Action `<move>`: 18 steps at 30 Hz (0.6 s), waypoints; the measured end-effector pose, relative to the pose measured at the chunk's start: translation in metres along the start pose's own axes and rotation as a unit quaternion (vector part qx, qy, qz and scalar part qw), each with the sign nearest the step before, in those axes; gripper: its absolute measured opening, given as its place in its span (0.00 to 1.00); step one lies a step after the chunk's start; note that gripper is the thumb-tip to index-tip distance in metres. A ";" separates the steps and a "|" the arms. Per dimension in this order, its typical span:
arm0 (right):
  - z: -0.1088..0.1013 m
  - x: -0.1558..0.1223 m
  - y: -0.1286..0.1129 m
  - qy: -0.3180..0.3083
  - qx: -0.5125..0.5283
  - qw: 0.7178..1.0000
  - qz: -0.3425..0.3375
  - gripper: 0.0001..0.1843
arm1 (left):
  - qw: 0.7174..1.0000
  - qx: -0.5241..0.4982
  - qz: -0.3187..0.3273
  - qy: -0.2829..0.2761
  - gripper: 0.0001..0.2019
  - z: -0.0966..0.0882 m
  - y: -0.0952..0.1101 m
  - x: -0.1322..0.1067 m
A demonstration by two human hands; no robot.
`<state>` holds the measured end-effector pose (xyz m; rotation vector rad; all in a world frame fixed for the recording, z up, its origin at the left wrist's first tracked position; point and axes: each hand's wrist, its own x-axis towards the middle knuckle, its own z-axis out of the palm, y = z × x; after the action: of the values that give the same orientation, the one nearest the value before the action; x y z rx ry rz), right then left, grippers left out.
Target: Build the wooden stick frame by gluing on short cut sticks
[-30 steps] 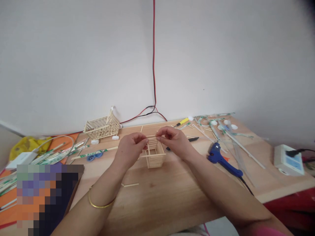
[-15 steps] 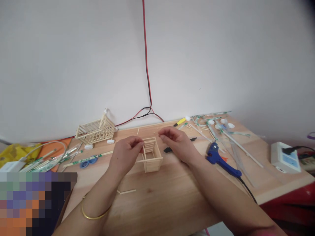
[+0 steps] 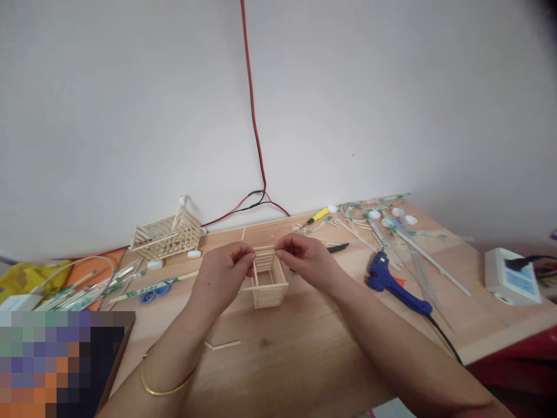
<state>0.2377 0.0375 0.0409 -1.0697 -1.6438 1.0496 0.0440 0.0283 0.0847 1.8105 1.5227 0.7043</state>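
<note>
L hand [image 3: 224,276]: thumb & forefinger tips pinched tog. at far L corner of box [image 3: 268,298]; appeared to have hold of top edge there. Remaining fingers curled in. R hand [image 3: 307,261]: thumb & forefinger tips nearly tog. at far R corner of same box, other fingers bent; whether it had hold of anything couldn't be determined, tips too small to read.

Box, stick-built w/ slatted sides & uncovered top, stood upright on table [image 3: 296,366], betw. & slightly nearer the wearer than the 2 hands. 1 stick end jutted from its L side toward L hand.

Bangle [image 3: 163,392], gold-coloured, sat on L forearm. Short stick pcs [image 3: 227,344] lay on the wearer's side of L hand. Beyond L hand, to its L: cart [image 3: 174,238], also stick-built, nr wall; white caps [image 3: 194,254] close by. L of L hand: 2 blue caps [image 3: 162,291]; farther L, wrapped sticks [image 3: 82,287] & yellow bag [image 3: 30,278].

Glue gun [image 3: 400,290], blue, lay R of R hand, lead running toward wearer. Just beyond R hand: black blade [image 3: 338,248]; farther off, yellow knife [image 3: 320,216]. Well R of R hand: power strip [image 3: 512,277], black plug inserted.
</note>
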 end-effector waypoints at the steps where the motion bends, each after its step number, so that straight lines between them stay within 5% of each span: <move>1: 0.001 0.000 0.000 -0.003 0.001 1.000 0.000 0.05 | 1.000 -0.003 -0.007 -0.008 0.10 -0.001 0.001 0.000; 10: 0.008 -0.005 -0.011 -0.004 -0.032 0.999 0.029 0.05 | 0.998 0.004 -0.036 -0.045 0.08 -0.009 0.003 -0.006; 18: 0.015 -0.002 -0.005 -0.020 -0.003 0.999 0.037 0.07 | 0.988 0.153 -0.006 -0.035 0.08 -0.015 0.008 -0.009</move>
<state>0.2228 0.0311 0.0412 -1.1268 -1.6505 1.1219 0.0356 0.0210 0.1007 2.0234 1.6642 0.4106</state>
